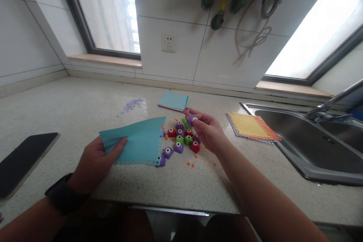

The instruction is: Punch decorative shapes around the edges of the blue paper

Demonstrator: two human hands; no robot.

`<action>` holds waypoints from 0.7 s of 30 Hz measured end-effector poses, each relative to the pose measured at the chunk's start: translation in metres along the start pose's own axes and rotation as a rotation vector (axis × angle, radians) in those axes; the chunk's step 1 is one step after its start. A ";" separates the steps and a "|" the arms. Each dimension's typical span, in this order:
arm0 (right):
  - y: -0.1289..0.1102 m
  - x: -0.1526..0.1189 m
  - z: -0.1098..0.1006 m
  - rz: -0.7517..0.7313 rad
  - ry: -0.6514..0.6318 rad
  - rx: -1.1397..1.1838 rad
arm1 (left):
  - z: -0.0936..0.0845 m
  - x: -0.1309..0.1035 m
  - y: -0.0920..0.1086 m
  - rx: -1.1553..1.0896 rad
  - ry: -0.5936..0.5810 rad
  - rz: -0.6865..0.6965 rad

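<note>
My left hand grips a blue sheet of paper by its left side, thumb on top. Small shapes are punched along the sheet's right and bottom edges. My right hand pinches a purple craft punch between thumb and fingers, to the right of the sheet. Below it on the counter sit several small red, green and purple craft punches, among them a red punch and a purple punch. Tiny orange and yellow paper cutouts lie scattered around them.
A stack of blue paper lies behind the punches. Punched yellow and orange sheets rest beside the steel sink. Purple cutouts are piled at the back left. A dark flat device lies at far left.
</note>
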State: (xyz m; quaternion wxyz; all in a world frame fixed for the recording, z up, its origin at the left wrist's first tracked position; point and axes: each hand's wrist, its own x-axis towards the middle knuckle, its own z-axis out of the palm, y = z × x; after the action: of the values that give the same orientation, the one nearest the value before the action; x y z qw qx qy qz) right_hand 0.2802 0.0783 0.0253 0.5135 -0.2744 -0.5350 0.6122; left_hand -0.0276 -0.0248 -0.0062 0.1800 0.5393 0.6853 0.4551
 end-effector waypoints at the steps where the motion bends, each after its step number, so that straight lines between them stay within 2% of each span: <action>1: 0.000 0.000 0.000 0.003 -0.002 -0.008 | 0.000 0.000 0.000 -0.002 0.001 0.003; 21: 0.010 0.001 -0.006 -0.041 -0.060 -0.146 | 0.000 0.000 0.006 0.002 -0.029 0.033</action>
State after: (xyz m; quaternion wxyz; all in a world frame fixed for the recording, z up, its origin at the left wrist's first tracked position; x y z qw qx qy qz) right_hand 0.2822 0.0826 0.0146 0.4882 -0.2818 -0.5989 0.5688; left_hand -0.0241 -0.0250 -0.0016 0.1819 0.5570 0.6742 0.4496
